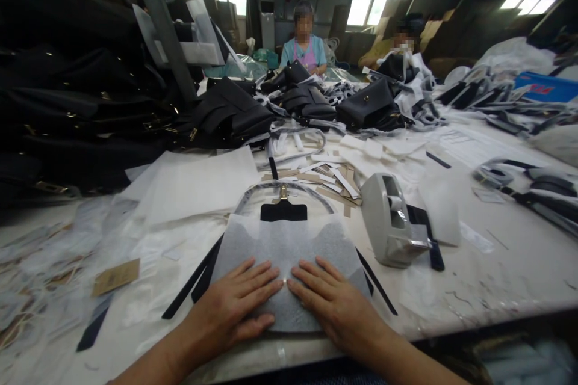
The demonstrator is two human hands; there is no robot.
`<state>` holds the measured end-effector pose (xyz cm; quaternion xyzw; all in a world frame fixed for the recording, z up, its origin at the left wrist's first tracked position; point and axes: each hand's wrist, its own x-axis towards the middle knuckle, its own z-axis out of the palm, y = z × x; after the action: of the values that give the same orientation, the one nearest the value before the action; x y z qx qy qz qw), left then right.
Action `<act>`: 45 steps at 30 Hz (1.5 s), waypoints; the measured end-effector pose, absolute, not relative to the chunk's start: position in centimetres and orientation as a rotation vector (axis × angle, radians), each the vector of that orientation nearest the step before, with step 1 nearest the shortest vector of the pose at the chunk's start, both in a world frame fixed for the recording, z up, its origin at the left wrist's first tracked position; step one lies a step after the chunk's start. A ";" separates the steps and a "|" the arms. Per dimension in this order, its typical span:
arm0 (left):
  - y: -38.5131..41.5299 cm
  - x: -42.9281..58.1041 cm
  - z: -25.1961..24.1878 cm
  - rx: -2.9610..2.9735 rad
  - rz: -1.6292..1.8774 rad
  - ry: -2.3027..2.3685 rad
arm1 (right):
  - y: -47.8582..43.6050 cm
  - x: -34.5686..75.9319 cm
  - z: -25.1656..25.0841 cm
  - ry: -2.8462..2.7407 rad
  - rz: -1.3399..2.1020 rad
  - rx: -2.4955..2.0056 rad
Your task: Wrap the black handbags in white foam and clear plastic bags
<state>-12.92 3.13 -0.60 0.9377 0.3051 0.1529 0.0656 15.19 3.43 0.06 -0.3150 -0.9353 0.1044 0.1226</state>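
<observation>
A black handbag [283, 212] lies flat before me at the table's front edge, mostly hidden under a sheet of thin white tissue paper [280, 240]. Its dark flap tab with a gold clasp shows above the paper, and a wrapped handle [255, 187] arches beyond it. Black straps stick out at both sides. My left hand [235, 301] rests flat on the left half of the paper, fingers stretched out. On the right half lies my right hand [332, 298], also flat with its fingers extended. The fingertips of both hands nearly meet around a small shiny spot in the middle.
A grey tape dispenser [388, 222] stands to the right. White paper sheets [198, 183] lie at the left, near a brown tag [116, 277]. Paper strips [334, 177] are scattered behind the bag. Black bags [230, 108] are piled further back. A person [303, 48] sits across the table.
</observation>
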 end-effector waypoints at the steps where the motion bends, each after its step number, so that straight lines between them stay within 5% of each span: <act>1: 3.1 -12.9 -0.6 2.837 0.460 0.915 | 3.5 15.2 0.1 -2.745 0.313 -0.921; 36: 2.8 -10.9 3.0 2.644 -0.145 1.208 | 4.2 15.4 1.4 -2.962 0.396 -1.094; 45: -1.3 -10.3 2.5 2.587 -0.014 1.235 | 0.6 17.6 3.0 -2.907 0.526 -1.057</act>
<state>-10.26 -1.34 2.46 0.8939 0.4268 -0.0048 0.1370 17.64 0.62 2.96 -0.3368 -0.9265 0.1678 0.0022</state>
